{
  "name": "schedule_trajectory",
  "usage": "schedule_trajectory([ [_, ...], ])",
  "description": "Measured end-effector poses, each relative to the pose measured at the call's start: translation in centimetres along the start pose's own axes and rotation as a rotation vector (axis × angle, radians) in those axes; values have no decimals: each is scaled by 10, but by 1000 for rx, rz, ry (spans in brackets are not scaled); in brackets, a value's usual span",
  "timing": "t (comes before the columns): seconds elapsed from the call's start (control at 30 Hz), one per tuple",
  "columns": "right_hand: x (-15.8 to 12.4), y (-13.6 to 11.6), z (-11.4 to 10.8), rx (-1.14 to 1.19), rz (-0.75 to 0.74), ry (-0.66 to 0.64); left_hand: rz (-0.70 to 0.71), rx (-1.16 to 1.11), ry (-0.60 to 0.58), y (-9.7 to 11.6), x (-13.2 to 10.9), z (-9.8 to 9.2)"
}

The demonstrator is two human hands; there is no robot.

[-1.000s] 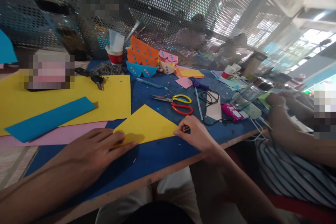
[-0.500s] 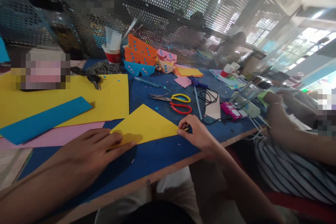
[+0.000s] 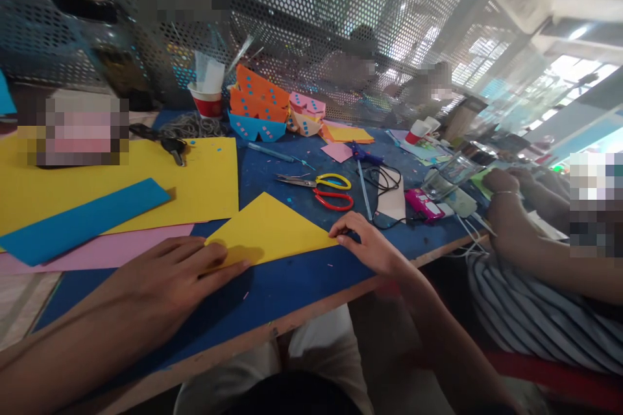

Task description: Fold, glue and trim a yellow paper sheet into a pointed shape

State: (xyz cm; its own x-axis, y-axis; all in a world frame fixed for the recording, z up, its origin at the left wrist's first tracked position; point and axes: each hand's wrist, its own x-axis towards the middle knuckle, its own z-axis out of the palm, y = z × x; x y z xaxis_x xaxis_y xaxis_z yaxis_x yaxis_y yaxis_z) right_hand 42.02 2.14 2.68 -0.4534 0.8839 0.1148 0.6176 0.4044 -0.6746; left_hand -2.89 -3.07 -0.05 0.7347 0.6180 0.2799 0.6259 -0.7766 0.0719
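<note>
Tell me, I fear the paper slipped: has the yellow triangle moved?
No; the yellow triangle sits as before, its tip just short of the scissors.

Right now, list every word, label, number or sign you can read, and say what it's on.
No readable text anywhere.
Yellow folded paper triangle: blank.
Red paper cup: no legible print.
Pink plastic gadget: markings too blurred.
Orange folded paper shapes: spotted pattern, no letters.

Bare left hand (image 3: 165, 275), right hand (image 3: 370, 248); pale trousers (image 3: 324, 353), dark top (image 3: 292, 401).
</note>
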Motion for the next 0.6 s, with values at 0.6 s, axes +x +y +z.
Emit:
schedule_trajectory([
  [0.6, 29, -70, 49, -164, -93, -50, -37, 7, 27, 5, 7, 11],
])
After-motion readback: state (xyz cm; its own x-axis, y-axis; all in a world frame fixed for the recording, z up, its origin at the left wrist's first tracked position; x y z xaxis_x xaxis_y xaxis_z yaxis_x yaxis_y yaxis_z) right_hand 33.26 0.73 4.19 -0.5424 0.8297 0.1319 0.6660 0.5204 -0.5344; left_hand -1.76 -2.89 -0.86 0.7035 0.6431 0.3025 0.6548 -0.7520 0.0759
